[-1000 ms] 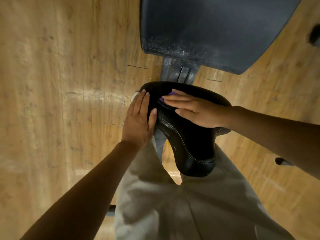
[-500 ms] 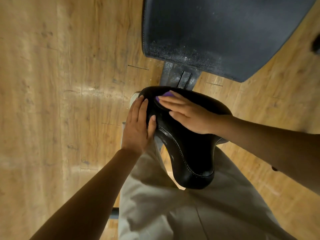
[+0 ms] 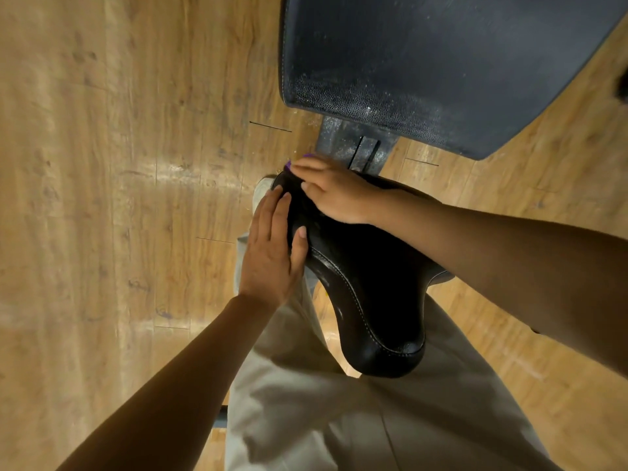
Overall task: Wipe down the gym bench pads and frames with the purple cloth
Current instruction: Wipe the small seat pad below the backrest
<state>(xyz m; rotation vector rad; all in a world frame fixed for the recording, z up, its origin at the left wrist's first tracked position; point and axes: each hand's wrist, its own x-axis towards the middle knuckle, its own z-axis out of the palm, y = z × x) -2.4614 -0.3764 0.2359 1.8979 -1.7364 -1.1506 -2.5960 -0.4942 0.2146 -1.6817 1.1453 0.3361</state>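
Note:
A black padded seat point(image 3: 370, 300) with white stitching sits in the middle, pointing toward me. My right hand point(image 3: 334, 190) lies flat on its far end and presses the purple cloth point(image 3: 297, 162) down, so only a thin purple edge shows past the fingertips. My left hand point(image 3: 272, 246) rests flat against the seat's left side with straight fingers and the thumb on the top surface. Beyond the seat lies the large dark back pad point(image 3: 424, 62), dusty along its near edge. A dusty metal frame bar point(image 3: 353, 147) joins the two pads.
Wooden plank floor point(image 3: 119, 198) surrounds the bench on all sides. My beige trousers point(image 3: 323, 419) fill the bottom of the view, astride the seat. A dark object point(image 3: 622, 85) sits at the right edge.
My right hand has slid with the cloth toward the seat's far left edge. The left hand has stayed on the seat's side. The view has shifted slightly.

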